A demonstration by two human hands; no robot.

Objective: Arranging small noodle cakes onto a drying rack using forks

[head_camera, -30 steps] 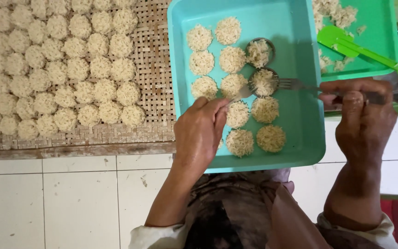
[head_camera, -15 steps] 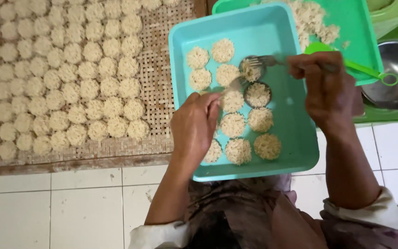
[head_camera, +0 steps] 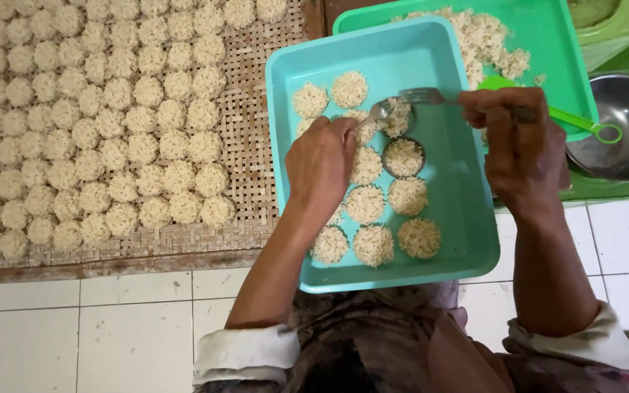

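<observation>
At nine o'clock a woven mat [head_camera: 256,211] carries rows of noodle discs [head_camera: 140,149]. In the turquoise tray [head_camera: 467,240] the left hand [head_camera: 322,164] curls closed over a disc, seemingly steadying it. At one o'clock the right hand [head_camera: 515,142] grips a fork [head_camera: 409,98], tines at the ring mould [head_camera: 403,156]. Pressing evenly with the mould kept flat should give a tidy disc. A green tray [head_camera: 547,36] lies beyond

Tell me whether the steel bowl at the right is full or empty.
Empty, as far as shown: the steel bowl shows bare shiny metal inside; its right part is cut off.
</observation>
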